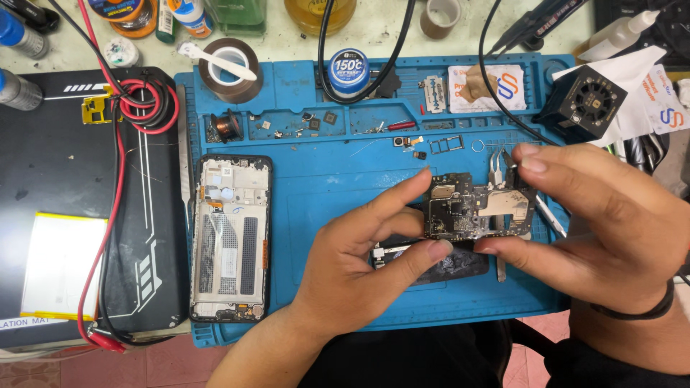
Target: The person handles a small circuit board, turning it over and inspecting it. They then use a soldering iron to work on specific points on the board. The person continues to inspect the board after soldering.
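Both hands, left hand [359, 248] and right hand [596, 223], pinch a phone motherboard [478, 208] by its edges above the blue repair mat [323, 187]. Fingers closed on it. Likely light, stiff, fragile; edge grip suits.

A pale table [381, 32] carries a blue work mat [323, 194] with an opened phone frame [230, 237] at its left, and a black mat [72, 179] further left.

Worktop [374, 29]: pale, speckled, bare only along my far edge. Blue repair mat [323, 179]: covers its middle. Black mat [43, 165]: lies at my left. Floor [180, 366]: reddish patterned tiles below the near edge. Light: even, soft.
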